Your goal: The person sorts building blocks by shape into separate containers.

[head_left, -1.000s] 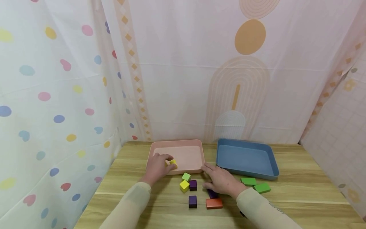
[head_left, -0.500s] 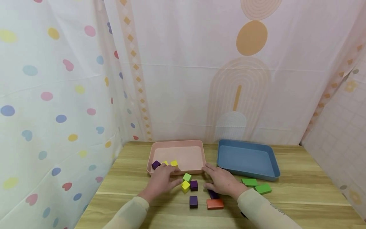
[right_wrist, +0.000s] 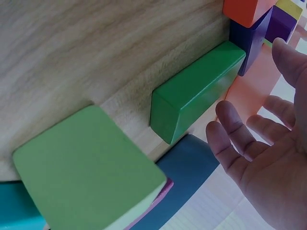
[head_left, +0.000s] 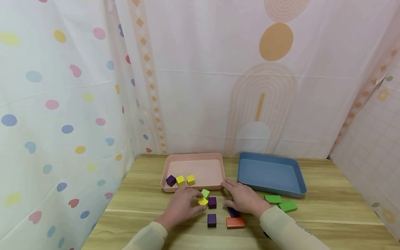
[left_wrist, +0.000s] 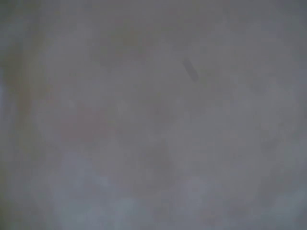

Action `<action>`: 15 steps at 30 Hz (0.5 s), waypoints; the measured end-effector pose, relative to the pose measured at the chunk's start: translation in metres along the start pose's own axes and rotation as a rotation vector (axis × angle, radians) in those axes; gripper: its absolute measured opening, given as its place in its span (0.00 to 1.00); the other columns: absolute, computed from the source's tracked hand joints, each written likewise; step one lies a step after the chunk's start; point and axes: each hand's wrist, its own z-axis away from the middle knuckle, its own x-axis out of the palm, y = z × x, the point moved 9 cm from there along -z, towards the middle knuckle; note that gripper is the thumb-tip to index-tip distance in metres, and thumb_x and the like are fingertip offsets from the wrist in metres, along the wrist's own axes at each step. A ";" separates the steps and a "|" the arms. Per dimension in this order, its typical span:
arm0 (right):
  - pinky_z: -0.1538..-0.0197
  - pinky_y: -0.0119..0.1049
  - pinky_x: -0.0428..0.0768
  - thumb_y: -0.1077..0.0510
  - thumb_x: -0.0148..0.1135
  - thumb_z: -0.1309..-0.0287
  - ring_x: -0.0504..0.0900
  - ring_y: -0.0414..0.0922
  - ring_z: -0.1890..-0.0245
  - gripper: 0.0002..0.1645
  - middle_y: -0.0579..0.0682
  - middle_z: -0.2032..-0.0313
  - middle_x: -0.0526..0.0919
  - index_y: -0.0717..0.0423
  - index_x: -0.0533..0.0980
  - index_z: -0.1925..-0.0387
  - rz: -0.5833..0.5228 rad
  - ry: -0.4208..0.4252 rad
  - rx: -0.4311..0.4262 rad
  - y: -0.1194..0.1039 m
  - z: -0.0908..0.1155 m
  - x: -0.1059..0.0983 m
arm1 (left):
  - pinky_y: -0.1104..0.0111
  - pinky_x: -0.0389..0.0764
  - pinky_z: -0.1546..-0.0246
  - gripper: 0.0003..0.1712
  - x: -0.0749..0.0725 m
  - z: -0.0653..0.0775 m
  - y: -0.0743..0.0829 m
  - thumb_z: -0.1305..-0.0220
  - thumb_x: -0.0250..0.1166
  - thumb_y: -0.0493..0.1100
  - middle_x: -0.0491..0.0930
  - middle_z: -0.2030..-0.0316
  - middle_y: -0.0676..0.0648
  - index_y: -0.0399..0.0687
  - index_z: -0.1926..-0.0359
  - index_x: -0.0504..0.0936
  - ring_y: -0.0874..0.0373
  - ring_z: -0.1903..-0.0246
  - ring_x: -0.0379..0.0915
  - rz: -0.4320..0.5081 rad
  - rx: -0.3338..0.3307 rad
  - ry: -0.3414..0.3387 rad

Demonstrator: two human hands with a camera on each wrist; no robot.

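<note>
Directly between the fingertips and thumb of the left hand sat a yellow cube, fingertips at its eleven o'clock and thumb at its six; whether they pinched it or merely straddled it, I could not tell. A lime-green cube lay near it at one o'clock, a purple cube just beside it at three, and another purple one farther off at five. Toward eleven, the pink tray held one purple and two yellow cubes. The right hand held nothing, its fingers apart and slightly bent, the tips by the tray's corner. At its seven o'clock on the bench lay a red block; at three, two green blocks; between one and two, the blue tray.
</note>
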 end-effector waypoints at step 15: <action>0.39 0.55 0.71 0.41 0.66 0.38 0.73 0.60 0.37 0.42 0.58 0.29 0.64 0.54 0.65 0.29 0.012 0.013 -0.020 0.000 0.000 0.001 | 0.58 0.71 0.52 0.20 0.005 -0.002 0.009 0.47 0.73 0.64 0.84 0.64 0.60 0.58 0.62 0.85 0.61 0.62 0.72 -0.088 0.013 0.011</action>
